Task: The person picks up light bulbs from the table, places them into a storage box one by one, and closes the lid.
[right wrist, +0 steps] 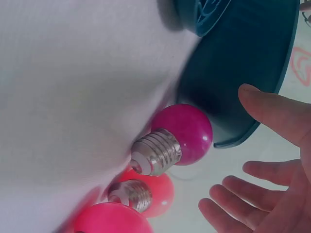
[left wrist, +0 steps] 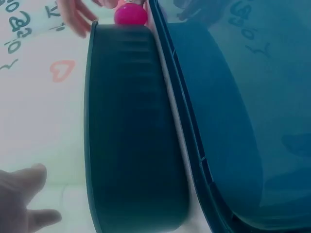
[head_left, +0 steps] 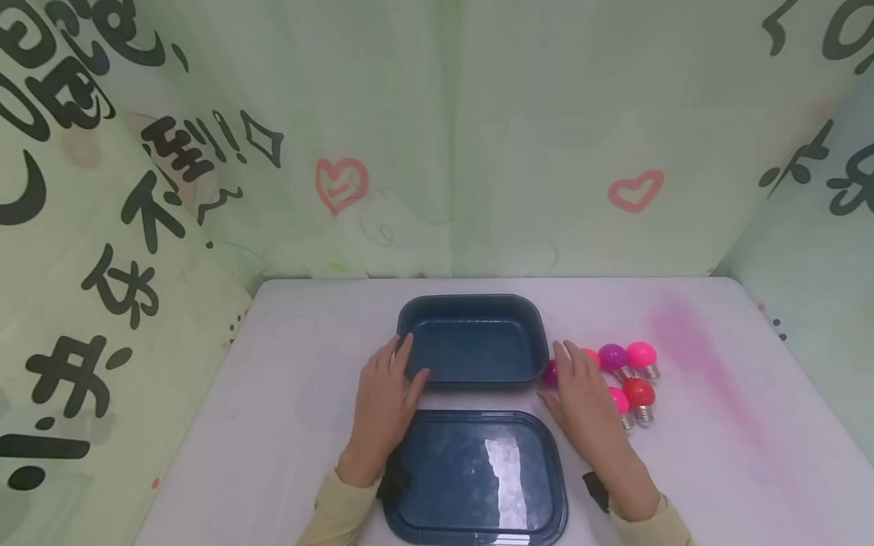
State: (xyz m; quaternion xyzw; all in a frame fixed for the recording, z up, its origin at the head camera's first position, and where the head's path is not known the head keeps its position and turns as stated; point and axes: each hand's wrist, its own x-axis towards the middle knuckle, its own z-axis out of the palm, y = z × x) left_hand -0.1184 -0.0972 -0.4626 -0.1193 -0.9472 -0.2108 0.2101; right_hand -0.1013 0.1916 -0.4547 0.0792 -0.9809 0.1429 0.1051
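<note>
A dark blue rectangular box stands with its open top up, bare inside. My left hand is at its left front corner, fingers spread and relaxed, thumb by the front wall. Off the box's right end, my right hand reaches forward with loose, parted fingers that grip nothing. Beside that hand, a purple light bulb lies against the box's right end, partly hidden in the head view. Nearer me lies a flat dark blue lid.
Several more round bulbs with silver screw bases lie right of the right hand, among them a purple bulb, a pink bulb and a red bulb. A printed cloth wall rises behind the white table.
</note>
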